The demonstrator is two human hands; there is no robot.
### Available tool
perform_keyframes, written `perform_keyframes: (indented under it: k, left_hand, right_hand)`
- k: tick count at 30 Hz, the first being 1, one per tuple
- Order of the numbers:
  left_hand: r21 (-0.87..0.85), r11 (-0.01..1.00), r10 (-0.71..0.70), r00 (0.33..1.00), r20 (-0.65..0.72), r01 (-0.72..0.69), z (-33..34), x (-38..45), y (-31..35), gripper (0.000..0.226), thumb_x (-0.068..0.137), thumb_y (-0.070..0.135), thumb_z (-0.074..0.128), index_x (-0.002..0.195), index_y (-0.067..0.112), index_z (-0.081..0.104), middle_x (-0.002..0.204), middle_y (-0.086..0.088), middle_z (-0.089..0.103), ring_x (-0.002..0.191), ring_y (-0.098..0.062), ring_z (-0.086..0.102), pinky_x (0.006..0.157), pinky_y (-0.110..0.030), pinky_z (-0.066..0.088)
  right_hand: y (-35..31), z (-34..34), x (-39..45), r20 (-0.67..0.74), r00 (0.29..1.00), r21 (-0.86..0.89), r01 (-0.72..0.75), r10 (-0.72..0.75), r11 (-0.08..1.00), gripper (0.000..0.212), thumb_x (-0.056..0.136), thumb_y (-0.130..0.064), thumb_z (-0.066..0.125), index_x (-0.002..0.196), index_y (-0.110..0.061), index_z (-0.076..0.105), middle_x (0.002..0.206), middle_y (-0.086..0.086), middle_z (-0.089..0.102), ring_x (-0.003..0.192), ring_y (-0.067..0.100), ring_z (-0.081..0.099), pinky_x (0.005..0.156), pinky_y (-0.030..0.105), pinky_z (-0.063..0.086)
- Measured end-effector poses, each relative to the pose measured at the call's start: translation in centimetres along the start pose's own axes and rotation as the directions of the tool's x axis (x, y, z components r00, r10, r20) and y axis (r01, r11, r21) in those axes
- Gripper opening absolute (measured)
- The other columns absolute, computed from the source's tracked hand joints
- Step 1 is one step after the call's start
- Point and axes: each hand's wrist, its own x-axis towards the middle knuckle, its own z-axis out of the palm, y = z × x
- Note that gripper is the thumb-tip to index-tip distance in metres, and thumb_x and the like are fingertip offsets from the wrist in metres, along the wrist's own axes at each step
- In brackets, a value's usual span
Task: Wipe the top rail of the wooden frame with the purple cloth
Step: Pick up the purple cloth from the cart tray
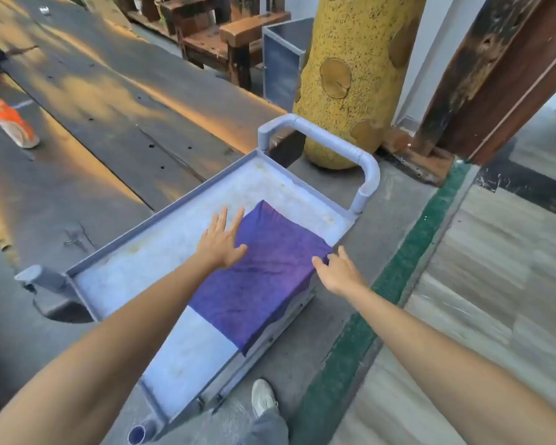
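Note:
The purple cloth (264, 271) lies spread flat on the top tray of a grey cart (161, 239), draping over the tray's right edge. My left hand (220, 240) rests flat with fingers spread at the cloth's left edge, thumb on the fabric. At the cloth's right corner my right hand (336, 271) touches the fabric with its fingertips; whether it grips the cloth is unclear. A dark wooden frame post (501, 75) stands at the upper right; its top rail is out of view.
A yellow textured pillar (350, 75) stands behind the cart's handle (331, 142). A long dark wooden table (103, 101) runs along the left, with an orange and white bottle (8, 120) lying on it. Wooden benches (225, 36) sit at the back. My shoe (262, 396) is below.

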Motion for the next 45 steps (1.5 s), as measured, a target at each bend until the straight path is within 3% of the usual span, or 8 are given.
perform_keyframes:
  k: [3, 6, 10, 15, 19, 27, 35, 45]
  left_hand:
    - [-0.046, 0.992, -0.113, 0.992, 0.057, 0.115, 1.6, 0.9, -1.4, 0.086, 0.095, 0.040, 0.049, 0.159, 0.016, -0.004, 0.164, -0.025, 0.004, 0.152, -0.040, 0.005, 0.120, -0.051, 0.016]
    - [-0.136, 0.967, -0.204, 0.975, 0.088, 0.215, 3.0, 1.5, -2.1, 0.082, 0.095, 0.037, 0.050, 0.158, 0.011, 0.006, 0.157, -0.027, 0.023, 0.145, -0.042, 0.021, 0.116, -0.051, 0.025]
    - [-0.240, 0.925, -0.270, 0.954, 0.131, 0.295, 3.7, 2.4, -2.4, 0.066, 0.093, 0.027, 0.049, 0.150, 0.011, 0.020, 0.137, -0.024, 0.038, 0.113, -0.042, 0.053, 0.093, -0.044, 0.045]
    - [-0.176, 0.927, -0.308, 0.941, 0.143, 0.331, 4.2, 3.9, -2.9, 0.022, 0.088, 0.015, 0.054, 0.105, 0.003, 0.050, 0.096, -0.014, 0.054, 0.089, -0.037, 0.055, 0.073, -0.042, 0.047]
    - [-0.114, 0.941, -0.291, 0.934, 0.210, 0.318, 4.2, 4.4, -1.5, 0.022, 0.075, 0.012, 0.057, 0.062, 0.014, 0.040, 0.061, -0.008, 0.041, 0.065, -0.028, 0.042, 0.058, -0.034, 0.033]
    - [-0.520, 0.758, -0.252, 0.912, 0.324, 0.394, 1.0, 7.1, 4.2, 0.022, 0.088, 0.018, 0.067, 0.079, 0.015, 0.048, 0.081, -0.005, 0.051, 0.075, -0.025, 0.046, 0.060, -0.029, 0.041]
    - [-0.533, 0.832, -0.023, 0.969, 0.247, 0.156, -6.8, 11.2, 16.3, 0.017, 0.088, 0.020, 0.070, 0.086, 0.010, 0.056, 0.086, -0.012, 0.065, 0.075, -0.021, 0.052, 0.059, -0.028, 0.042]
    - [-0.692, 0.708, 0.202, 0.979, 0.008, -0.141, -13.2, 18.4, 32.2, 0.016, 0.086, 0.015, 0.077, 0.099, 0.008, 0.072, 0.079, -0.011, 0.062, 0.070, -0.016, 0.053, 0.056, -0.022, 0.045]
  right_hand:
    - [1.1, 3.0, 1.5, 0.238, 0.957, 0.309, -0.236, 0.166, 0.921, 0.056, 0.106, -0.046, 0.039, 0.144, -0.007, 0.051, 0.156, 0.014, 0.044, 0.142, 0.031, 0.043, 0.111, 0.041, 0.039]
    - [2.1, 6.4, 2.2, 0.490, 0.843, 0.669, -0.528, 0.223, 0.524, 0.048, 0.108, -0.030, 0.038, 0.151, -0.010, 0.043, 0.159, 0.013, 0.040, 0.145, 0.027, 0.040, 0.109, 0.046, 0.040]
    - [2.2, 9.6, 3.0, 0.495, 0.836, 0.756, -0.549, 0.236, 0.357, 0.046, 0.101, -0.003, 0.049, 0.146, -0.010, 0.045, 0.156, 0.011, 0.042, 0.143, 0.026, 0.040, 0.100, 0.044, 0.043]
    - [3.3, 10.2, 3.4, 0.527, 0.831, 0.796, -0.556, 0.179, 0.238, 0.046, 0.099, -0.003, 0.059, 0.144, -0.005, 0.048, 0.150, 0.011, 0.051, 0.140, 0.022, 0.045, 0.104, 0.039, 0.039]
    - [5.2, 9.4, 3.1, 0.575, 0.810, 0.755, -0.579, 0.113, 0.307, 0.041, 0.094, -0.009, 0.070, 0.134, -0.008, 0.057, 0.132, 0.011, 0.066, 0.124, 0.022, 0.059, 0.113, 0.039, 0.040]
    - [8.3, 2.2, 3.5, 0.502, 0.865, 0.842, -0.486, -0.011, 0.235, 0.025, 0.091, -0.011, 0.071, 0.115, -0.017, 0.065, 0.115, 0.005, 0.077, 0.107, 0.020, 0.070, 0.096, 0.035, 0.050]
    - [16.0, -12.8, 8.3, 0.195, 0.981, 0.837, -0.172, 0.010, 0.519, 0.021, 0.095, -0.019, 0.068, 0.116, -0.017, 0.067, 0.122, 0.004, 0.074, 0.113, 0.019, 0.069, 0.104, 0.037, 0.051]
    - [22.9, -33.4, 12.4, -0.176, 0.981, 0.793, 0.094, 0.078, 0.602, 0.019, 0.087, -0.019, 0.076, 0.103, -0.020, 0.065, 0.086, 0.002, 0.073, 0.067, 0.019, 0.055, 0.049, 0.025, 0.036]
